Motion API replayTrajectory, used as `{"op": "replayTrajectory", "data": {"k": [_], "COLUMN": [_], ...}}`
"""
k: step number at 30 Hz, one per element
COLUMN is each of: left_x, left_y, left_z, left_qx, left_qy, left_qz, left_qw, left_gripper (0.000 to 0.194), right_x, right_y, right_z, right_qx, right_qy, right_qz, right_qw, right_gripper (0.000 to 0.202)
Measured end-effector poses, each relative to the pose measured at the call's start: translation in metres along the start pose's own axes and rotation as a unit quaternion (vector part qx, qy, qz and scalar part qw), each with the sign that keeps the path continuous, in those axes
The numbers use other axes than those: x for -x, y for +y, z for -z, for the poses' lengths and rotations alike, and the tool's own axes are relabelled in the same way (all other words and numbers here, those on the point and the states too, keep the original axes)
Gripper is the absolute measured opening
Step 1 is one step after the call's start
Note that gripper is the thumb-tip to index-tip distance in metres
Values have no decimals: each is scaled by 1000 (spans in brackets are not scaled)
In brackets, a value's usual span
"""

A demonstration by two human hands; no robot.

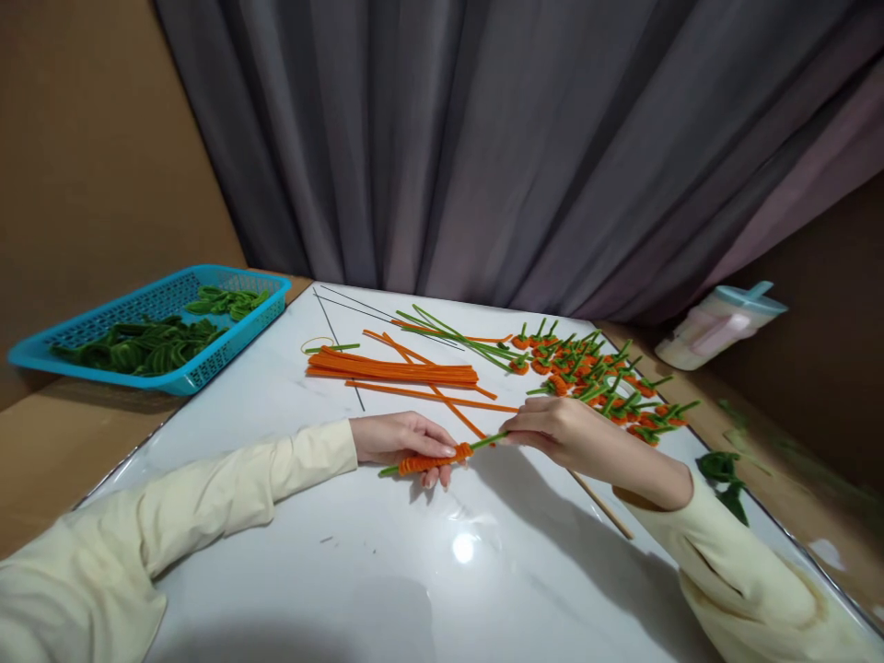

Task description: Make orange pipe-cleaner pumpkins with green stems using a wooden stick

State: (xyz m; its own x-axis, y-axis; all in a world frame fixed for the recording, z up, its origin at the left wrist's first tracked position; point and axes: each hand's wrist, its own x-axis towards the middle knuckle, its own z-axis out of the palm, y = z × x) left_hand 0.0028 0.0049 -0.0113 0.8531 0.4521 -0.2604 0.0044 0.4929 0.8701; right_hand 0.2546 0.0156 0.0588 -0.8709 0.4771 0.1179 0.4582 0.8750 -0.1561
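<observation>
My left hand [407, 442] is closed round an orange pipe cleaner coil [432, 459], wound in tight rings on a green pipe cleaner [487, 442]. A short green end sticks out at the coil's left. The fingers of my right hand [552, 428] pinch the green pipe cleaner's other end, to the right of the coil. Behind my left hand lies a bundle of straight orange pipe cleaners [393, 370], with several loose ones crossing near it. Beyond my right hand stands a cluster of small orange coiled pieces with green stems [587, 368].
A blue basket [190, 379] with coiled green pieces [148, 348] stands at the left. Green pipe cleaners [456, 330] and thin dark wires lie at the back. A wooden stick [608, 511] lies under my right forearm. A lidded cup [718, 324] and dark green leaf shapes [722, 474] are at the right.
</observation>
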Motion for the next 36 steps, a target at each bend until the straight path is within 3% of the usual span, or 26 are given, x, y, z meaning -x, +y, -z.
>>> {"op": "replayTrajectory", "data": {"k": [5, 13, 19, 23, 26, 29, 36], "left_x": [1, 4, 3, 3, 3, 3, 2], "left_y": [1, 2, -1, -1, 0, 2, 2], "left_z": [-1, -2, 1, 0, -1, -2, -5], "left_qx": [6, 2, 18, 22, 30, 39, 15], "left_qy": [-34, -77, -87, -64, -22, 7, 26], "left_qz": [-2, 4, 0, -10, -12, -3, 11], "left_qw": [999, 997, 996, 998, 999, 999, 999], "left_gripper": [29, 33, 27, 24, 24, 30, 35], "right_x": [-1, -2, 11, 28, 31, 24, 10], "right_y": [2, 0, 21, 36, 29, 13, 8], "right_z": [-6, -8, 13, 36, 42, 36, 15], "right_qx": [0, -2, 9, 13, -3, -20, -23], "right_qy": [20, 3, 22, 18, -9, -42, 3], "right_qz": [-1, -9, -23, -61, -66, -48, -28], "right_qw": [1000, 1000, 999, 998, 998, 998, 999], "right_gripper": [32, 27, 28, 30, 30, 33, 33]}}
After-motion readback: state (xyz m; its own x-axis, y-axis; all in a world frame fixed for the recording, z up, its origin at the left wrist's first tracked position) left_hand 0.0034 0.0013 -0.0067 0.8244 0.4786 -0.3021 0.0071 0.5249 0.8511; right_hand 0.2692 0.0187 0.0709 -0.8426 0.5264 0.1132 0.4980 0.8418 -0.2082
